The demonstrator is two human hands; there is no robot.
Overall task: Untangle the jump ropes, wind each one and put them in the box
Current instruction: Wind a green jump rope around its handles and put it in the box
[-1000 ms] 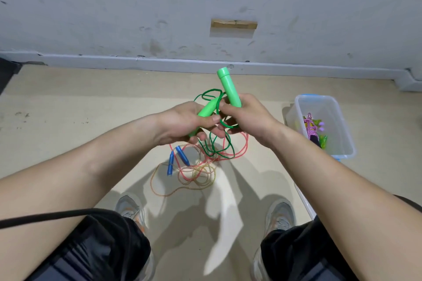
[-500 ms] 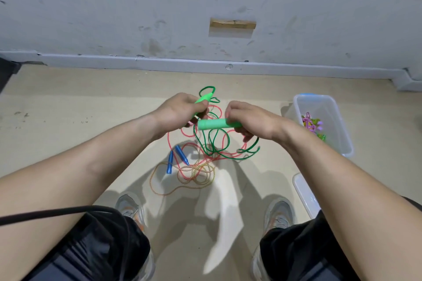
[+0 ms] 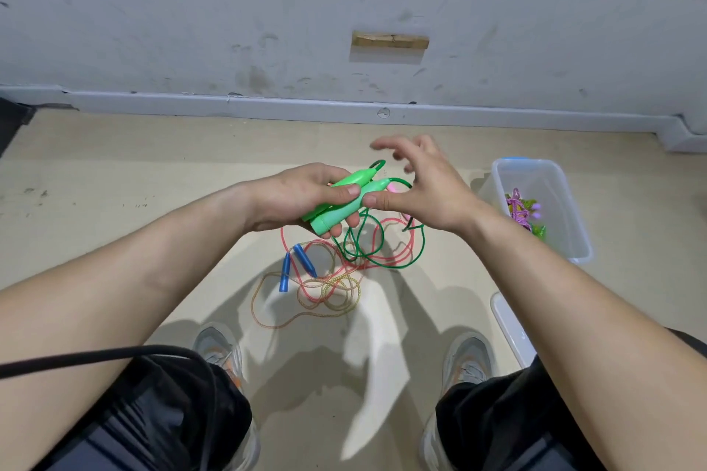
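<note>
**In the left hand, both green handles; two ropes lie tangled below**

In the left hand (image 3: pixel 302 199), held out over the floor, the two green handles (image 3: pixel 340 203) lie side by side, gripped between curled fingers and thumb. Just beside it the right hand (image 3: pixel 424 187) is spread, fingers fanned and holding nothing, its thumb tip touching the nearer handle. Beneath both hands the green cord (image 3: pixel 377 241) hangs in loose, unwound loops, its lowest turns lying over a pink rope (image 3: pixel 285 245) on the floor. Below the left hand, nearer the person, a pair of blue handles (image 3: pixel 305 260) rests beside a speckled cord (image 3: pixel 336 296) that is coiled in with the pink one. Well out past the right hand stands the clear box (image 3: pixel 562 203), a purple rope (image 3: pixel 518 208) and something green already inside it.

By this evidence the job looks less than half done. At least one rope appears stowed. The green one has its handles paired, but its winding has not begun, and whether its cord is clear of the pink cannot be told. The pink and blue-handled ropes look untouched, with untangling, winding and boxing all ahead.
</note>
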